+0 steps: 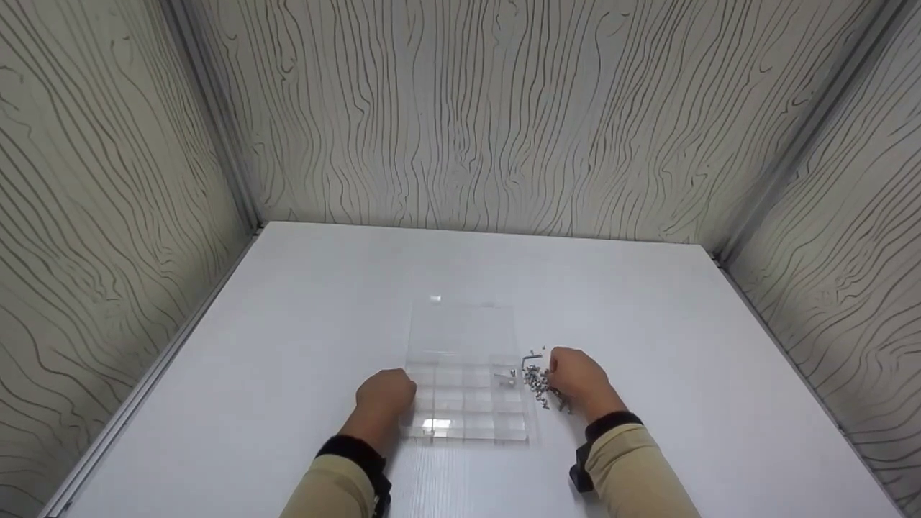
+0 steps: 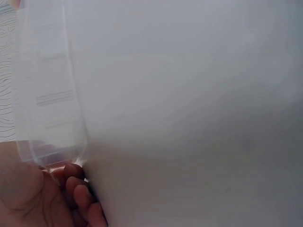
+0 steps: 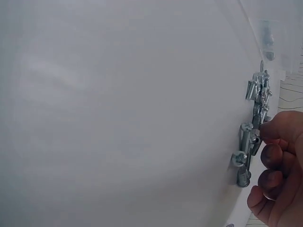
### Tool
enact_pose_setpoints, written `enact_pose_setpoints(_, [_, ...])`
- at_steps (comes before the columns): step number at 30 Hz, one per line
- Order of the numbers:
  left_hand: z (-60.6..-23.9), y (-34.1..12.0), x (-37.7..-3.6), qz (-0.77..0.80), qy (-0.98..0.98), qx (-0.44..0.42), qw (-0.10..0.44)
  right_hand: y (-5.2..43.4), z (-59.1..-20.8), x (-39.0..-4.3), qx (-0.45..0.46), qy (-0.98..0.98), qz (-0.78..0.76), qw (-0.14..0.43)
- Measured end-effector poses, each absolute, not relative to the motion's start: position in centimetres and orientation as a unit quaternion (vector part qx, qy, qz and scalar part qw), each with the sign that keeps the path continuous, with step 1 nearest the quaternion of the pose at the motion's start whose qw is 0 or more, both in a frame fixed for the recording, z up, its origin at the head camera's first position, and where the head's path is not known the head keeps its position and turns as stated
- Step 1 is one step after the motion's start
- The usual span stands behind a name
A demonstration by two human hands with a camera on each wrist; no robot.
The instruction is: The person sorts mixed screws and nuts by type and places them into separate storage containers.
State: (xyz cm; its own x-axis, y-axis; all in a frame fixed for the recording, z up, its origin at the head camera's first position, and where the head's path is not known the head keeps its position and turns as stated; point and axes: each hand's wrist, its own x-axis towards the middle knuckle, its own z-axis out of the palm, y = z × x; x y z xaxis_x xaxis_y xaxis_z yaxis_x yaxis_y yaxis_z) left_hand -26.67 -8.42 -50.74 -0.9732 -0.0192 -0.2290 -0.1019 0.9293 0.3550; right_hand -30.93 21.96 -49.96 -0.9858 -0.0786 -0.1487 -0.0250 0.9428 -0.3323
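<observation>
A clear plastic compartment box [image 1: 450, 396] lies on the white table, its transparent lid [image 1: 464, 324] folded back flat behind it. My left hand [image 1: 387, 394] grips the box's left edge; in the left wrist view its curled fingers [image 2: 81, 196] lie at the box's corner. To the right of the box is a small heap of metal screws [image 1: 536, 379]. My right hand [image 1: 579, 378] reaches into the heap's right side, fingers bent. In the right wrist view the thumb [image 3: 279, 126] touches the heap of screws [image 3: 258, 101]; whether a piece is pinched is hidden.
An L-shaped hex key [image 1: 531, 357] lies behind the heap. Several small pieces [image 1: 508, 379] appear in a right-hand compartment of the box. Wood-grain patterned panels [image 1: 460, 122] stand around the table [image 1: 324, 288] at the back and both sides.
</observation>
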Motion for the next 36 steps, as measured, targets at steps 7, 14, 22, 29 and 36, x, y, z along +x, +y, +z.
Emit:
enact_pose_setpoints(7, [-51.1, -8.5, -27.0, 0.19, 0.975, -0.033, 0.113, 21.6, -49.2, -31.0, -0.037, 0.985, -0.147, 0.08])
enact_pose_setpoints(14, [-51.2, -8.6, -27.1, 0.185, 0.975, -0.03, 0.116, 19.6, -47.8, -31.1, -0.058, 0.982, -0.168, 0.066])
enact_pose_setpoints(22, [-50.9, -8.5, -26.9, 0.186, 0.975, -0.03, 0.117, 17.5, -47.3, -30.8, -0.1, 0.977, -0.183, 0.036])
enact_pose_setpoints(29, [-50.5, -8.5, -26.4, 0.177, 0.975, -0.019, 0.132, 16.3, -47.4, -30.8, -0.122, 0.973, -0.191, 0.045])
enact_pose_setpoints(36, [-50.9, -8.5, -26.6, 0.165, 0.978, -0.011, 0.125, 16.0, -47.9, -30.9, -0.121, 0.975, -0.176, 0.058])
